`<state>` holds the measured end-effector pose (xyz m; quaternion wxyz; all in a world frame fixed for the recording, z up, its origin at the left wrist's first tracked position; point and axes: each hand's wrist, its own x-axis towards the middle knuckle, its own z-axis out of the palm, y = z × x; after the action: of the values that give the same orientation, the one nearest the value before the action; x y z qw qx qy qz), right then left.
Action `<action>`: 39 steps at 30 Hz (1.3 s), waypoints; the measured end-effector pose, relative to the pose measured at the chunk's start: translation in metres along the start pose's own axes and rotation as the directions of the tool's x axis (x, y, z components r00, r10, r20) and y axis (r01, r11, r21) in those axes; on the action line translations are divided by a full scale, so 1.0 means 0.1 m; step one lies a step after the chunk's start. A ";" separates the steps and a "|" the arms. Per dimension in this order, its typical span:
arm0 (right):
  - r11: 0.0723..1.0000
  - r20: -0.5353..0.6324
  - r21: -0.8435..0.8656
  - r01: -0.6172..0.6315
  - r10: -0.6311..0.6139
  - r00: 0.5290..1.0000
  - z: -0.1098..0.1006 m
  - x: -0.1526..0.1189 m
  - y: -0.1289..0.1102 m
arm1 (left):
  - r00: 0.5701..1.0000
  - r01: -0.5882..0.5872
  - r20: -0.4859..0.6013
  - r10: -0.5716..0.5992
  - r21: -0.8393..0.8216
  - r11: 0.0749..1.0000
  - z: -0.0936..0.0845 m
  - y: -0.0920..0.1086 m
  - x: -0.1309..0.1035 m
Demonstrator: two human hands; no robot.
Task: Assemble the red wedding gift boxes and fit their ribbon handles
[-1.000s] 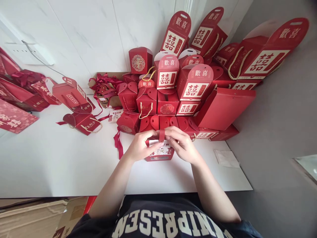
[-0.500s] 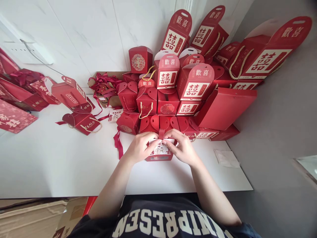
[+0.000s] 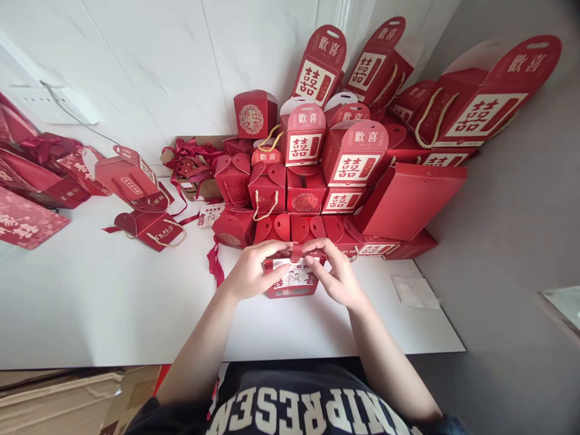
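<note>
A small red gift box stands on the table before me, with a white card printed with a cartoon couple on its front. A dark red ribbon runs over the box's top. My left hand grips the box from its left side, fingertips at the top near the ribbon and thumb across the card. From the other side my right hand holds the box's upper edge, its index finger beside the ribbon and its thumb at the card's corner. The fingers partly hide the box's top.
Stacked red gift boxes stand close behind my hands. A carton of loose ribbons sits at the back, and a ribbon strip hangs left. Further left is a box with a rope handle. A white packet lies right.
My thumbs have spread apart and uncovered more of the card, the left one sliding down over it. The box stays in place between my hands. The view has shifted slightly.
</note>
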<state>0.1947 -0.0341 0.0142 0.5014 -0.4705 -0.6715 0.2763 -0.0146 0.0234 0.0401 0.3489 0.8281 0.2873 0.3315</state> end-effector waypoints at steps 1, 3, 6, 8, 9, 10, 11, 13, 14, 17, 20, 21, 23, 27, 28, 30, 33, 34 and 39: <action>1.000 -0.016 0.016 -0.011 0.011 1.000 0.01 -0.01 0.00 | 1.000 0.010 -0.002 -0.010 -0.020 1.000 0.01 0.03 0.00; 1.000 -0.033 0.022 -0.020 0.021 0.999 0.03 -0.03 0.00 | 0.998 0.046 -0.035 -0.047 -0.022 0.999 0.05 0.06 0.01; 0.999 -0.056 0.021 -0.027 0.028 0.998 0.05 -0.04 0.00 | 0.987 0.121 -0.106 -0.120 0.001 0.993 0.13 0.05 0.01; 1.000 -0.066 0.018 -0.025 0.026 0.997 0.06 -0.05 0.00 | 0.977 0.159 -0.147 -0.157 0.002 0.987 0.17 0.02 0.00; 1.000 -0.069 0.016 -0.024 0.025 0.997 0.06 -0.06 0.00 | 0.971 0.173 -0.163 -0.172 -0.007 0.985 0.19 0.00 0.00; 1.000 -0.073 0.015 -0.024 0.025 0.997 0.06 -0.06 0.01 | 0.967 0.182 -0.177 -0.183 -0.022 0.983 0.20 -0.01 0.00; 1.000 -0.075 0.016 -0.023 0.025 0.997 0.06 -0.06 0.01 | 0.964 0.188 -0.184 -0.191 -0.038 0.982 0.21 -0.01 0.00; 0.999 -0.083 0.021 -0.024 0.026 0.996 0.06 -0.07 0.01 | 0.963 0.198 -0.175 -0.206 -0.066 0.978 0.21 0.00 0.01; 0.999 -0.086 0.021 -0.025 0.027 0.996 0.06 -0.07 0.01 | 0.963 0.207 -0.158 -0.217 -0.076 0.975 0.20 0.01 0.02; 1.000 -0.082 0.009 -0.020 0.020 0.996 0.06 -0.07 0.00 | 0.967 0.234 -0.078 -0.241 -0.093 0.968 0.14 0.08 0.04; 0.999 -0.061 -0.012 0.033 -0.034 0.998 0.06 -0.06 -0.03 | 0.967 0.251 -0.018 -0.253 -0.050 0.967 0.08 0.14 0.05; 0.998 -0.058 -0.022 0.061 -0.062 0.996 0.06 -0.06 -0.03 | 0.965 0.261 -0.010 -0.262 -0.023 0.965 0.07 0.14 0.05; 0.992 -0.059 -0.055 0.115 -0.119 0.991 0.05 -0.05 -0.04 | 0.959 0.283 -0.008 -0.283 0.024 0.959 0.06 0.13 0.04; 0.971 -0.049 -0.148 0.187 -0.196 0.979 0.05 -0.04 -0.03 | 0.958 0.287 -0.018 -0.286 0.064 0.956 0.08 0.08 0.02; 0.968 -0.042 -0.159 0.194 -0.203 0.978 0.05 -0.04 -0.03 | 0.961 0.277 -0.016 -0.277 0.069 0.958 0.09 0.08 0.02; 0.969 -0.032 -0.156 0.193 -0.200 0.979 0.05 -0.03 -0.04 | 0.974 0.225 -0.027 -0.224 0.068 0.972 0.11 0.07 0.01; 0.976 -0.037 -0.129 0.176 -0.182 0.983 0.05 -0.04 -0.07 | 0.987 0.078 -0.143 -0.066 0.078 0.994 0.14 0.06 -0.02; 0.977 -0.042 -0.125 0.171 -0.177 0.983 0.06 -0.04 -0.07 | 0.983 0.043 -0.184 -0.025 0.099 0.994 0.15 0.06 -0.04; 0.980 -0.063 -0.126 0.154 -0.163 0.985 0.10 -0.04 -0.07 | 0.977 0.088 -0.204 -0.060 0.135 0.987 0.16 0.01 -0.08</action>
<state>0.1829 -0.0393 0.0148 0.5167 -0.4546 -0.7036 0.1769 -0.0071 0.0112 0.0291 0.2703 0.8024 0.3744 0.3780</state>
